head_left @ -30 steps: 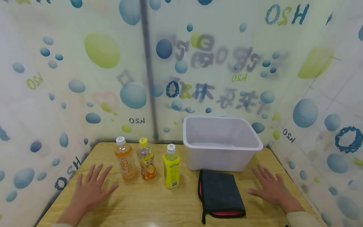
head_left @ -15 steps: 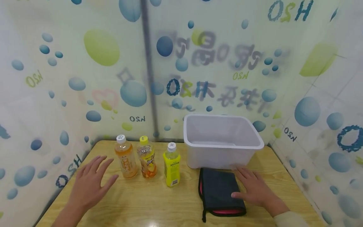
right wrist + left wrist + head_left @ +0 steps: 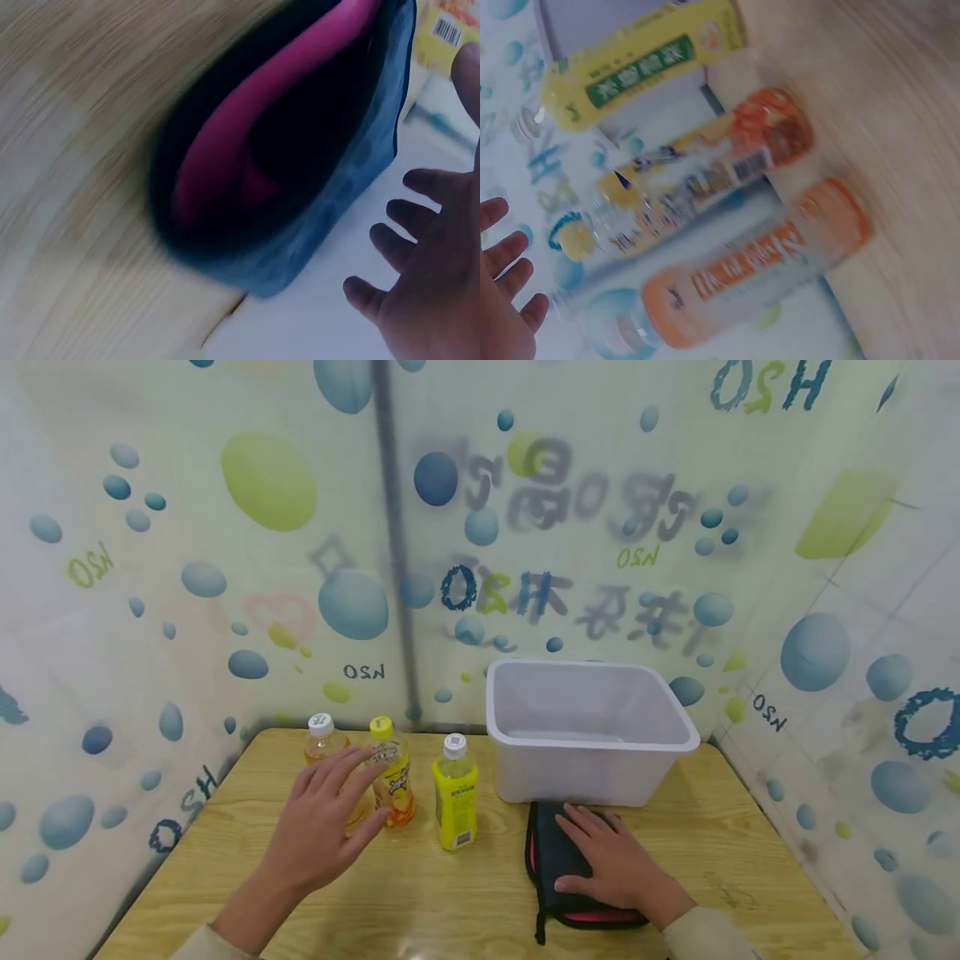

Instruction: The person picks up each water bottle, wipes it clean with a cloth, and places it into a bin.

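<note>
Dark pouch (image 3: pixel 552 852) lies beneath the right hand (image 3: pixel 615 862), its fingers spread and gripping nothing (contact cannot be told). Both hands have moved inward within the last second, so handling seems barely begun. The left hand (image 3: pixel 318 827), fingers wide, holds nothing before the orange bottle (image 3: pixel 754 266). Beyond the fingers, mirrored "H2O" marks the backdrop (image 3: pixel 450 539); the yellow bottle's (image 3: pixel 641 64) green-panelled characters blur.

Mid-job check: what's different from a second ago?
The left hand moved right, now partly hiding the leftmost bottle in the head view. The right hand moved left, now over the dark pouch. Neither grips anything. The bottles, pouch and tub stayed put.
</note>
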Motion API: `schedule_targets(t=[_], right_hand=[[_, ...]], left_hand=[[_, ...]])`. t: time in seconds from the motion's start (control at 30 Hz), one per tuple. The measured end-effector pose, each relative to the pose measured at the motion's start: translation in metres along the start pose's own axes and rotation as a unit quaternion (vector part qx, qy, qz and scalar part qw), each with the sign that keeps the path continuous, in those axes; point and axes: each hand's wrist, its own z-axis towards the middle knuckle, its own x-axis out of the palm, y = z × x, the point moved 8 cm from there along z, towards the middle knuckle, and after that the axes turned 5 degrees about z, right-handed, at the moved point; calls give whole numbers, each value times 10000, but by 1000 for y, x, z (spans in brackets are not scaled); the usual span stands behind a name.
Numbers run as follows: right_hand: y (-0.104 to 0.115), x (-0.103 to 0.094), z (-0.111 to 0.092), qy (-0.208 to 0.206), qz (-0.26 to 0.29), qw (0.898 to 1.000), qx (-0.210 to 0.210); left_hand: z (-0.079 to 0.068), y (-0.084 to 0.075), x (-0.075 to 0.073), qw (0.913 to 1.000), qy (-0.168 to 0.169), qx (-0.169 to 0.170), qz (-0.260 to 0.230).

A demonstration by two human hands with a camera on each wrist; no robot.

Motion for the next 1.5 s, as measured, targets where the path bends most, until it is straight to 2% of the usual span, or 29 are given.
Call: schedule_targets(t=[0.2, 0.37, 0.53, 0.73, 0.83, 0.93, 1.03, 1.2, 1.3, 1.4, 1.5], right_hand=[[18, 14, 22, 0, -370, 9985, 397], [29, 26, 38, -103, -748, 9949, 668], [32, 30, 48, -252, -888, 9900, 1068], [29, 33, 53, -457, -960, 9821, 1557], [28, 37, 52, -364, -972, 9799, 1702], [28, 43, 49, -206, -821, 9823, 1674], [27, 45, 45, -132, -685, 9881, 1371], [30, 44, 34, 53, -555, 9967, 597], [31, 42, 28, 113, -491, 9978, 420], [29, 38, 28, -223, -455, 9960, 732], [23, 36, 31, -649, -423, 9853, 1519]], left_hand=[[30, -23, 21, 9996, 232, 123, 39], [49, -30, 43, 9976, 681, -65, 110], [61, -31, 62, 9919, 1191, -425, -112], [65, -31, 78, 9855, 1545, -689, -98], [66, -32, 81, 9853, 1553, -697, -116], [67, -32, 82, 9860, 1491, -719, -179], [67, -32, 83, 9869, 1423, -709, -269], [68, -34, 85, 9875, 1364, -657, -433], [69, -35, 85, 9873, 1340, -643, -553], [70, -36, 85, 9866, 1310, -685, -694], [72, -36, 84, 9861, 1273, -741, -767]])
